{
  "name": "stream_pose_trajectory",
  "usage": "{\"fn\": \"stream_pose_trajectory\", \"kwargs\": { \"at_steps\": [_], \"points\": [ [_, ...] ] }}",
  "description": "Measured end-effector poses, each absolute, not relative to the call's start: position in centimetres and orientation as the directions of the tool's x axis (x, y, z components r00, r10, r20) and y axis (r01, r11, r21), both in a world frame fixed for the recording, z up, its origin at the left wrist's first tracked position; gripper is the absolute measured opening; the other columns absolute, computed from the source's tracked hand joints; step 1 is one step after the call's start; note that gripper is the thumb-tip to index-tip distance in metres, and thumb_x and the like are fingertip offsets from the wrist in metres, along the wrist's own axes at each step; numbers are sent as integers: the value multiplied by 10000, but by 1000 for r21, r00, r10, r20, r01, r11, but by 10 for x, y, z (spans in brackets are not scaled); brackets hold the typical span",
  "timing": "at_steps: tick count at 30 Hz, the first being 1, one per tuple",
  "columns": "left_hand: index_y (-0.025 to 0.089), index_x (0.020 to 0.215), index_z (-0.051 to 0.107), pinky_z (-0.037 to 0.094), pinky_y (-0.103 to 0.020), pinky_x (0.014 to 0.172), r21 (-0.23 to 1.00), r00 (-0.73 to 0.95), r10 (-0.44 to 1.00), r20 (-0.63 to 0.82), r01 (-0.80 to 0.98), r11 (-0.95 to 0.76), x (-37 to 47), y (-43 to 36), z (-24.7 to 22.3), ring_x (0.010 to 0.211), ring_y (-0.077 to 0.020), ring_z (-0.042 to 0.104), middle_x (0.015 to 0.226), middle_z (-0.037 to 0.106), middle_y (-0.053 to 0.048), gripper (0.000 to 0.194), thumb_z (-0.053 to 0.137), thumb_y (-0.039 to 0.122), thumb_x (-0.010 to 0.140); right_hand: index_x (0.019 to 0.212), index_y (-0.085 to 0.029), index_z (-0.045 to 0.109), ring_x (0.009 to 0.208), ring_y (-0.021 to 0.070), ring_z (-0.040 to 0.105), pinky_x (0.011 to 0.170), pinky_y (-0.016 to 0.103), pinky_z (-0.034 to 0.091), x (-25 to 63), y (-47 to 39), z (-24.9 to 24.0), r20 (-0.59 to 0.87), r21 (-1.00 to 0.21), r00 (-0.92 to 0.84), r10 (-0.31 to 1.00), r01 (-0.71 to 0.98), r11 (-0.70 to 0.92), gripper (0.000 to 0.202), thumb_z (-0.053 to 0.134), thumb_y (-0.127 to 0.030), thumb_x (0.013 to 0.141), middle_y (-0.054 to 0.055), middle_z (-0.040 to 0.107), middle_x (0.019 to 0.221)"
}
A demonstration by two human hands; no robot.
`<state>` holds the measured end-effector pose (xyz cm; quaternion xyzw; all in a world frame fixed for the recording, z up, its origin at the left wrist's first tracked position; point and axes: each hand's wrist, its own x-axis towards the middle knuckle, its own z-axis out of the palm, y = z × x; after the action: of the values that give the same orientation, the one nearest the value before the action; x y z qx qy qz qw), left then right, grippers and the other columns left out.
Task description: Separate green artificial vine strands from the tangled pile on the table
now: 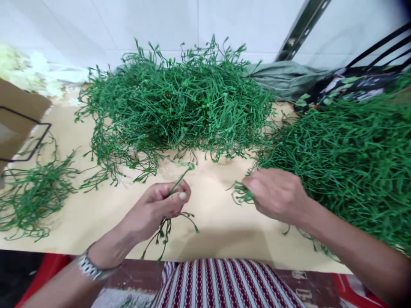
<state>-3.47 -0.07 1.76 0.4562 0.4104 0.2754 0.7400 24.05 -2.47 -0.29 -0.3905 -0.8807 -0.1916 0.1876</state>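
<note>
Several green stems (182,177) clamped in L grip (165,201), ends out above & below. Stem cluster (242,194) clamped in R grip (279,192), protruding on its L side. Desk (213,222) under both grips. Main pile (186,98) beyond them; 2nd pile (359,158) just R of R grip; sm. pile (35,196) well L of L grip.

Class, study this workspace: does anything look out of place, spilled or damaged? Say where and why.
Nothing looks plainly damaged. Slightly odd: a few green strands show below the table, left of the striped cloth, perhaps dropped, since the main piles lie on top.
</note>
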Motion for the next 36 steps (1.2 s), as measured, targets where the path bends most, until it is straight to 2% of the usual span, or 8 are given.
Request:
{"fn": "stream_pose_trajectory", "kwargs": {
  "at_steps": [5, 9, 15, 20, 26, 32, 34, 36],
  "points": [
    [140, 591, 533, 185, -227, 461, 965, 441, 863, -248, 28, 263, -21, 2, 14, 503, -67, 294, 606, 426, 16, 264, 607, 342, 744, 794, -162, 543, 576, 128, 424, 559, 283, 294, 222, -28, -6, 488, 242, -635, 599, 758, 606, 108, 482, -74, 788, -6, 499, 583],
    [118, 665, 585, 215, -219, 475, 929, 493, 788, -369, 211, 303, 2, -11, 6, 506, -68, 312, 594, 490, 6, 305, 576, 410, 752, 821, -163, 556, 577, 121, 400, 555, 285, 267, 218, -28, -13, 487, 259, -648, 585, 747, 612, 65, 504, -124, 817, -10, 493, 592],
    [138, 637, 527, 167, -206, 416, 837, 532, 727, -434, -60, 544, 29, -19, -14, 415, -34, 227, 557, 510, 30, 238, 647, 339, 675, 871, -136, 558, 596, 124, 407, 553, 284, 253, 211, -29, -22, 504, 217, -641, 580, 743, 633, 87, 483, -131, 829, 0, 494, 607],
    [139, 523, 484, 213, -210, 447, 882, 552, 740, -385, -15, 470, 26, -18, -12, 456, -57, 317, 469, 426, 39, 262, 642, 296, 661, 873, -138, 550, 588, 128, 392, 555, 293, 257, 212, -33, -24, 486, 206, -664, 568, 719, 664, 93, 465, -151, 840, 4, 496, 613],
    [158, 456, 408, 149, -230, 428, 840, 737, 500, -455, 169, 516, 10, -14, 11, 427, -57, 217, 429, 288, 59, 327, 619, 313, 652, 781, -160, 531, 530, 126, 350, 504, 298, 220, 211, -41, -5, 462, 227, -777, 428, 570, 790, 86, 473, -189, 838, -15, 427, 543],
    [180, 451, 332, 104, -245, 395, 763, 806, 216, -551, 382, 522, 1, -18, 48, 388, -59, 171, 423, 243, 55, 347, 553, 270, 703, 685, -196, 495, 491, 114, 351, 482, 294, 237, 218, -45, 19, 455, 208, -830, 324, 453, 867, 117, 541, -189, 793, -26, 443, 509],
    [186, 431, 341, 103, -249, 382, 778, 813, 218, -540, 384, 497, -9, -18, 51, 364, -64, 180, 393, 247, 53, 360, 578, 280, 685, 671, -201, 496, 506, 114, 371, 482, 288, 257, 234, -40, 24, 481, 222, -801, 356, 504, 835, 140, 505, -150, 801, -16, 474, 518],
    [185, 409, 395, 126, -250, 380, 826, 800, 326, -504, 337, 452, -23, -15, 47, 369, -77, 229, 386, 286, 39, 348, 627, 290, 646, 697, -191, 529, 536, 116, 399, 493, 278, 287, 250, -33, 26, 518, 233, -747, 417, 592, 772, 155, 459, -98, 800, 4, 503, 533]
  ]
}}
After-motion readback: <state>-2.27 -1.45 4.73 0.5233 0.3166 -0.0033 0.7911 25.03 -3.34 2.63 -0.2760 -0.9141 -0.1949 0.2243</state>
